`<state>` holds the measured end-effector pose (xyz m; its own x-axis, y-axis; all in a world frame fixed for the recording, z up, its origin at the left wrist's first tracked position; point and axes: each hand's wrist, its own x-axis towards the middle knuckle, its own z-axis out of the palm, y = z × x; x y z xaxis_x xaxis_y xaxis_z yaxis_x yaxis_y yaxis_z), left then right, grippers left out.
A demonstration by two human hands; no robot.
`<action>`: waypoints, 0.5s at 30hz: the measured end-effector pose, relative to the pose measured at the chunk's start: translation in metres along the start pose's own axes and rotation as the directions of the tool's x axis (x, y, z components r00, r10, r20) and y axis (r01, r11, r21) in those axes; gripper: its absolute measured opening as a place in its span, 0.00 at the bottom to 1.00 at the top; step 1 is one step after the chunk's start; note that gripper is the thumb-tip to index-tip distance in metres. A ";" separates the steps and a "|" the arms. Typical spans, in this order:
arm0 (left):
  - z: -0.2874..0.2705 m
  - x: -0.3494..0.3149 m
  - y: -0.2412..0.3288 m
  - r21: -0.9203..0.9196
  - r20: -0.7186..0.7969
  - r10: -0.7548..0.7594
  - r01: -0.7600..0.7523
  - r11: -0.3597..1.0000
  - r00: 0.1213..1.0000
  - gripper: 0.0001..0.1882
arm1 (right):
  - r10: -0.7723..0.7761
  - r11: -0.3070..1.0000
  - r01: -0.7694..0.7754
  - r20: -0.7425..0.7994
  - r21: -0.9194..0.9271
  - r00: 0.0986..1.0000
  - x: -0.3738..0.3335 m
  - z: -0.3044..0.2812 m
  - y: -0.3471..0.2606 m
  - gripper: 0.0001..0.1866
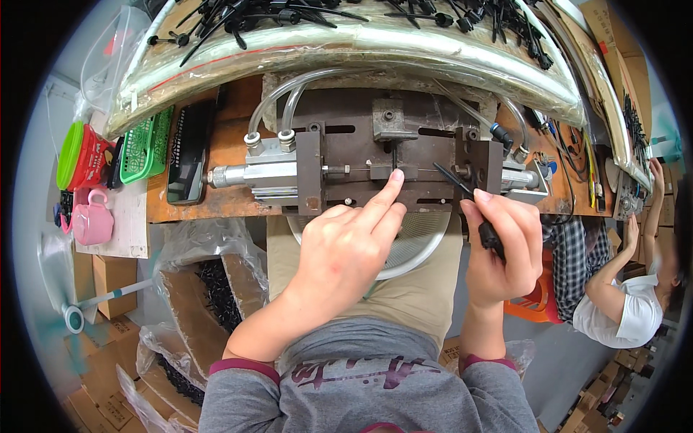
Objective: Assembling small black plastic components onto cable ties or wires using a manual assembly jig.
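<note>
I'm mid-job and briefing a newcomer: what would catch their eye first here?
The dark metal fixture in the middle, with the left hand's index finger at its small central block. To its right, the right hand grips a slim black part. At the top, many black parts lie heaped.

From where I stood, a worn, orange-brown wooden bench (234,141) spread beyond and left of the left hand (339,245). A pale wall (65,61) rose farther left — brown cardboard boxes (115,289) stood lower down on that side. Below and right of the right hand (505,242), grey floor (552,368) showed beside an orange plastic seat (530,307) — all in even, whitish light.
</note>
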<state>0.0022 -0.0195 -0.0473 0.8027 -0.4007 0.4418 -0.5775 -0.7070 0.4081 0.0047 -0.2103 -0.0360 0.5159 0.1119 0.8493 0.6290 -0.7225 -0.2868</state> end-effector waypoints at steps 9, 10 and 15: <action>-0.016 -0.004 0.015 -0.629 -0.118 -0.087 -0.006 0.777 0.989 0.20 | -0.192 0.980 0.199 0.178 -0.022 0.965 -0.009 0.005 -0.015 0.22; -0.017 -0.004 0.015 -0.641 -0.092 -0.111 0.027 0.767 0.990 0.19 | -0.204 0.977 0.211 0.169 -0.022 0.964 -0.009 0.006 -0.013 0.22; -0.023 -0.013 0.016 -0.476 -0.056 -0.109 0.069 0.877 0.992 0.19 | -0.177 0.984 0.179 0.088 -0.014 0.980 -0.008 0.010 0.004 0.23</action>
<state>-0.0212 -0.0121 -0.0280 0.8513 -0.2875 0.4390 -0.5215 -0.3707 0.7685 0.0090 -0.2069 -0.0483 0.4453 0.2977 0.8445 0.7030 -0.7003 -0.1238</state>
